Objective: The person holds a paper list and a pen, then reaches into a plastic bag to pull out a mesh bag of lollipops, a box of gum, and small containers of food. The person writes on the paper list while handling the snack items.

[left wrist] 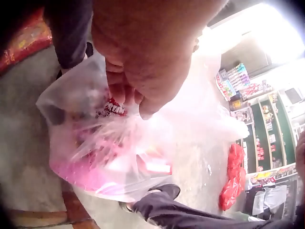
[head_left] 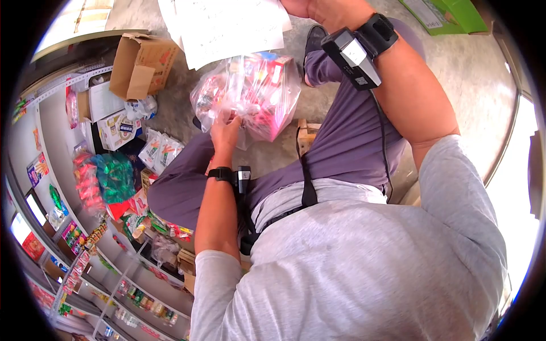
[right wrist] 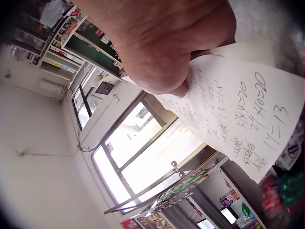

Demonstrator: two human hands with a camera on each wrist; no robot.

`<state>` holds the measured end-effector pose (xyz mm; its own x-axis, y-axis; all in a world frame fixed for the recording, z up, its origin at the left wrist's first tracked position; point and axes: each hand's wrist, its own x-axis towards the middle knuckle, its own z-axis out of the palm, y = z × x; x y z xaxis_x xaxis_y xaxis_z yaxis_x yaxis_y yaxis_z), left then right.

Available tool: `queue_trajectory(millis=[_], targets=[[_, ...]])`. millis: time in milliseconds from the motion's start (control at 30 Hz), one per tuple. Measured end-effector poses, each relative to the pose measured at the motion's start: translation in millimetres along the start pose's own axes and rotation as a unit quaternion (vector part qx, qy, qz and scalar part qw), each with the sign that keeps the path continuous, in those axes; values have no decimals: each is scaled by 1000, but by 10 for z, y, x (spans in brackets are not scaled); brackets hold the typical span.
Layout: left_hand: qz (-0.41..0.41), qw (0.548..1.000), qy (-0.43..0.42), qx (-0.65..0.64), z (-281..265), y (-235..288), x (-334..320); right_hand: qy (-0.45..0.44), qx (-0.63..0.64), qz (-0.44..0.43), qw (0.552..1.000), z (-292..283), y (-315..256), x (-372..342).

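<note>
A clear plastic bag (head_left: 267, 94) full of pink and red packets stands on the floor between the person's legs. With bent fingers, the left hand (head_left: 225, 136) grips the gathered plastic at the bag's near side. Seen from the left wrist, creases in the bag (left wrist: 112, 157) run out from under the left hand's fingertips (left wrist: 147, 110). Beyond the bag, the right hand (head_left: 327, 10) holds a white paper sheet (head_left: 227, 28) by its edge. Handwritten lines and sums cover the paper (right wrist: 248, 107) in the right wrist view, where the thumb side of the right hand (right wrist: 167, 52) overlaps it.
An opened cardboard box (head_left: 152, 62) sits to the left, beside shelves (head_left: 60, 125) of packaged goods. Green packets (head_left: 115, 177) in plastic lie near the left knee. A green box (head_left: 446, 16) is at the upper right. Part of a wooden piece (head_left: 307, 134) shows between the legs.
</note>
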<state>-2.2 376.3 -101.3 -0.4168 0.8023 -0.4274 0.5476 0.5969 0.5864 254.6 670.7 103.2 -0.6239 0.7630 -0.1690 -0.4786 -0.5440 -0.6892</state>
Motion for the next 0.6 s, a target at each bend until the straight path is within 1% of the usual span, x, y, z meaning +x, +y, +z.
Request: queue_trajectory(millis=[67, 100, 167, 200, 267, 300, 333, 367, 400, 467, 500, 567, 600], targets=[[16, 1000, 1, -23, 65, -68, 28, 1, 4, 5, 1000, -10, 13, 27], [21, 1000, 23, -2, 98, -62, 39, 1, 6, 8, 1000, -4, 0, 22], [31, 996, 68, 39, 178, -43, 60, 50, -94, -13, 994, 3, -24, -21], [23, 997, 66, 42, 182, 9, 47, 73, -144, -23, 987, 18, -37, -36], [7, 997, 64, 48, 121, 224, -14, 56, -116, -32, 991, -24, 16, 3], [-22, 998, 40, 37, 53, 409, -66, 47, -101, -38, 993, -44, 36, 13], [-51, 998, 15, 27, -36, 635, -125, 51, -116, -45, 991, -58, 31, 13], [-81, 997, -10, 17, -83, 755, -146, 55, -131, -52, 989, -72, 25, 9], [-97, 994, -19, -48, -73, 654, -100, 60, -146, -57, 986, -89, 25, 3], [-131, 975, -36, -179, -20, 247, 28, 34, -199, -78, 976, -138, -4, -3], [-148, 964, -39, -217, -16, 184, 37, 22, -226, -88, 970, -145, -25, -20], [-179, 938, -45, -292, 18, 80, 89, 33, -202, -78, 976, -102, -8, -16], [-184, 939, -44, -288, 25, 126, 94, 39, -191, -75, 978, -68, -17, -22]])
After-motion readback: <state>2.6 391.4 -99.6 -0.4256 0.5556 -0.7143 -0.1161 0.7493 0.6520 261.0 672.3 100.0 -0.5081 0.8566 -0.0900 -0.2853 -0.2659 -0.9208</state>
